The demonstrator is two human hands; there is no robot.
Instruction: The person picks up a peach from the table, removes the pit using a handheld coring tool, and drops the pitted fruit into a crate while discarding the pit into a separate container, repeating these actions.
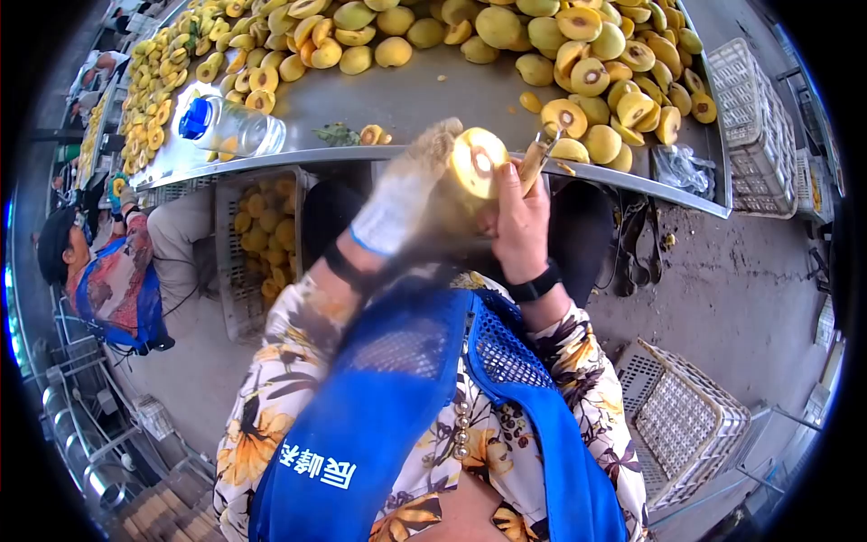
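In my gloved left hand, fingers curled round its side, is a halved yellow peach. Its cut face is turned up and shows a pale centre. Close against it is my bare right hand, closed on a pitting tool with a wooden handle and a thin metal end pointing away from me. The right thumb lies along the handle beside the fruit. Both hands are just at the near edge of the metal table. Motion blurs the glove and hides part of the fingers.
Many whole and halved peaches are piled on the table. A bottle with a blue cap lies left, a clear plastic bag right. A crate of peaches stands below left; another crate is lower right. A person sits left.
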